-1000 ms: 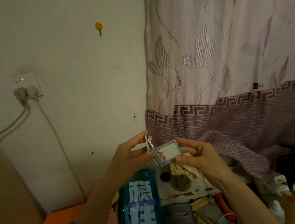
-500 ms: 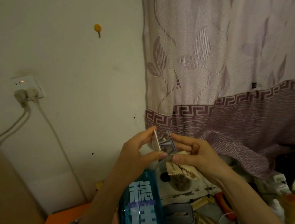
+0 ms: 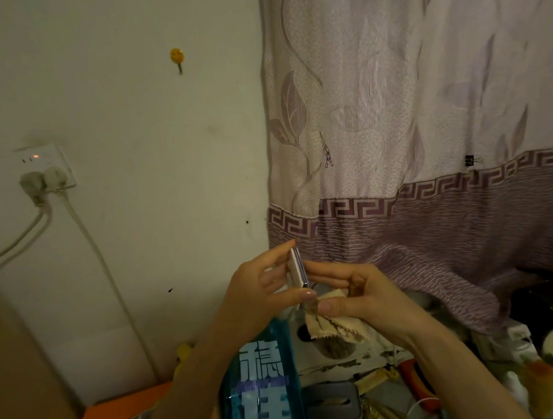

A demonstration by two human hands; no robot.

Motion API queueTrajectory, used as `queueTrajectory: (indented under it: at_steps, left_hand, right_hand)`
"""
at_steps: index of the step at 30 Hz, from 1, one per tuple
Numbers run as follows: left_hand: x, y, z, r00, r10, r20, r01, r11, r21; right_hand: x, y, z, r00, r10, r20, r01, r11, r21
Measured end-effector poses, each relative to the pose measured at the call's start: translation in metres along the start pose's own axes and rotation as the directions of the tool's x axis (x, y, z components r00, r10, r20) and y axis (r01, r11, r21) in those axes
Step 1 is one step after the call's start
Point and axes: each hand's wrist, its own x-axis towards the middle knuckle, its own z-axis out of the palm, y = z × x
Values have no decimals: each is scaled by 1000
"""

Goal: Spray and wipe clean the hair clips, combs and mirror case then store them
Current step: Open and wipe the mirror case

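While both hands grip mirror case (image 3: pixel 297 268) | cluttered table (image 3: pixel 334 363) | curtain (image 3: pixel 430 123) behind

Both hands (image 3: pixel 263 286) (image 3: pixel 357 295) pinch closed mirror case (image 3: pixel 297 268).

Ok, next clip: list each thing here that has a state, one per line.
Mirror case: closed, held upright between both hands.
Left hand: grips the case.
Right hand: grips the case and a cloth.
Cloth: hangs crumpled below the right hand.
Wall socket: two plugs in, light on.
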Motion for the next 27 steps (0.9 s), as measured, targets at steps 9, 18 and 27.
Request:
queueTrajectory:
  at_steps: [9,18,27]
  left_hand:
    - [-9,-7,-5,996,-53,-73,32,965,-260]
    - [-13,-18,-14,995,-52,-88,14,922,-387]
    - [-15,-30,-13,999,-49,-4,38,809,-587]
  right_hand:
    - [1,-5,5,1000,-25,-16,25,999,24]
    - [4,-11,5,993,-79,-89,84,995,49]
    - [24,-25,13,863,-298,-407,237,952,-195]
